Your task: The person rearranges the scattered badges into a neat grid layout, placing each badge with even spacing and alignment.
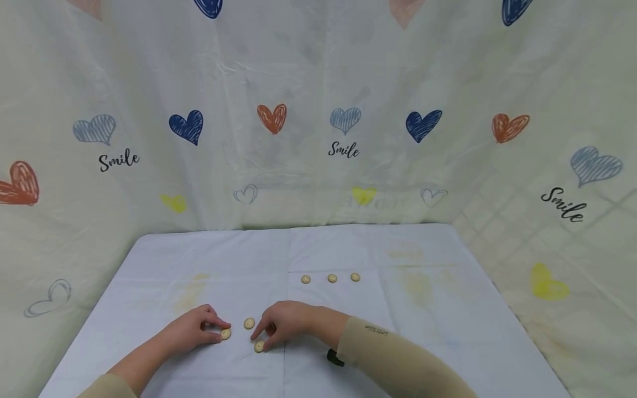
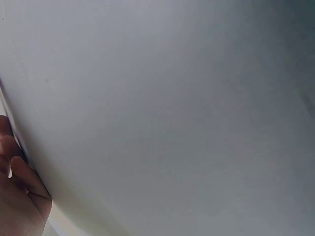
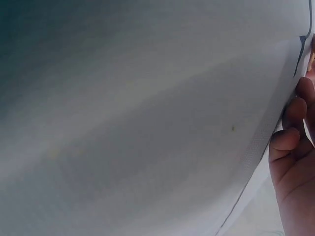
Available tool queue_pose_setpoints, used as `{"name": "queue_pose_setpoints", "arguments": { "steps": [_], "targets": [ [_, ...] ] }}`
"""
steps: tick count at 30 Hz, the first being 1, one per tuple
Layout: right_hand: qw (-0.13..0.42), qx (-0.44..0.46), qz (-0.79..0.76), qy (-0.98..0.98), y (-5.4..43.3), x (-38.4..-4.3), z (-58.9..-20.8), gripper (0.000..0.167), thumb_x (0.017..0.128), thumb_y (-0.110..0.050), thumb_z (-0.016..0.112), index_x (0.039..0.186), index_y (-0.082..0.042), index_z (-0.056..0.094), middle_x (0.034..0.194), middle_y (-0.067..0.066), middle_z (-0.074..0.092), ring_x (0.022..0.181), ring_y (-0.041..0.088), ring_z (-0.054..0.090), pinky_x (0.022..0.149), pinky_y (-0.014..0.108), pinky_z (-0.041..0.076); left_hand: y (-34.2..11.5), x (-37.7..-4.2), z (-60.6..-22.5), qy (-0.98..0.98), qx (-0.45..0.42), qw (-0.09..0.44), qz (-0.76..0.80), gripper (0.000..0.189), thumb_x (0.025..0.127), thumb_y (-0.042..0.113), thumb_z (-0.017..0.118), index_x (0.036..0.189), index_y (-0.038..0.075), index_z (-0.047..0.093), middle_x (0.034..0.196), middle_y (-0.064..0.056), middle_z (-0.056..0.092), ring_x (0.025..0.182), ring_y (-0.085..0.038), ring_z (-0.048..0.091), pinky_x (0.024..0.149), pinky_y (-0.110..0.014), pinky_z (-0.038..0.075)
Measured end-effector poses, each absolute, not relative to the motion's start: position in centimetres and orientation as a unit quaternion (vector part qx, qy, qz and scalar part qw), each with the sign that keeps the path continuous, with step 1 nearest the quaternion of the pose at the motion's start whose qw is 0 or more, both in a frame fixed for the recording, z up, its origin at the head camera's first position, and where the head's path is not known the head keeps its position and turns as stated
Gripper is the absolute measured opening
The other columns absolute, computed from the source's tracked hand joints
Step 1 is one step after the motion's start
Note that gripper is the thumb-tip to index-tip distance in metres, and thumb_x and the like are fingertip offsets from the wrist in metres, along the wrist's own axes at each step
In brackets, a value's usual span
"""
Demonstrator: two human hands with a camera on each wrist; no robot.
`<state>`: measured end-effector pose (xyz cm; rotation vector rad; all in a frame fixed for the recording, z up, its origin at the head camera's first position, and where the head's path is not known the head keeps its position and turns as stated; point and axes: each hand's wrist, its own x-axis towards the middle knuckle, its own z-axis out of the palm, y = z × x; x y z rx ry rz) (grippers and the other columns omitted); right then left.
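Note:
On the white-covered table lie several round wooden buttons. My left hand (image 1: 194, 329) pinches one button (image 1: 226, 334), with the index finger at its upper edge and the thumb at its lower left. A second button (image 1: 259, 346) sits between the thumb and index fingertips of my right hand (image 1: 288, 321), close over the cloth. Between the two hands, slightly farther off, lies another button (image 1: 249, 323). In the left wrist view my left hand (image 2: 22, 196) shows only at the edge. The right wrist view likewise catches part of my right hand (image 3: 295, 162), its fingers curled.
Farther back, three more buttons form a row: a left one (image 1: 306, 279), a middle one (image 1: 332, 278) and a right one (image 1: 355, 277). A white cloth (image 1: 423, 342) with faint yellow stains covers the table. Behind it hangs a curtain (image 1: 308, 72) printed with hearts.

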<state>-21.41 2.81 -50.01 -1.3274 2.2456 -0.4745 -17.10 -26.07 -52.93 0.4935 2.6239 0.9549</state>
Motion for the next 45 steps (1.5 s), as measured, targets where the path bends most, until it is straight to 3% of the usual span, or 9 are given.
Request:
{"name": "queue_pose_setpoints", "arguments": {
  "steps": [19,34,45],
  "targets": [
    [0.265,-0.476,-0.147,0.825,2.1,-21.1,-49.4,0.025,0.087,-0.029,0.078,0.112,-0.031,0.077,0.077,-0.018,0.058,0.070,-0.001,0.049,0.066,0.016,0.040,-25.8,-16.7,-52.2,0.911,0.173,0.150,0.343,0.027,0.081,0.032,0.082,0.106,0.024,0.079,0.093,0.006,0.055,0.079,-0.005,0.049,0.070,-0.025,0.042],
    [0.221,-0.508,-0.130,0.822,2.3,-21.2,-50.0,0.018,0.087,-0.031,0.078,0.106,-0.031,0.078,0.073,-0.018,0.056,0.067,-0.003,0.047,0.065,0.014,0.038,-25.7,-16.8,-52.0,0.911,0.177,0.152,0.339,0.026,0.081,0.032,0.081,0.106,0.024,0.079,0.093,0.006,0.054,0.079,-0.005,0.049,0.069,-0.025,0.041],
    [0.202,-0.493,-0.138,0.835,3.7,-22.1,-49.7,0.021,0.088,-0.033,0.077,0.109,-0.032,0.077,0.072,-0.017,0.056,0.067,-0.003,0.048,0.066,0.015,0.039,-25.9,-16.8,-52.1,0.911,0.172,0.157,0.340,0.026,0.081,0.032,0.081,0.106,0.025,0.079,0.093,0.005,0.054,0.078,-0.005,0.048,0.068,-0.025,0.040]
  ]
}}
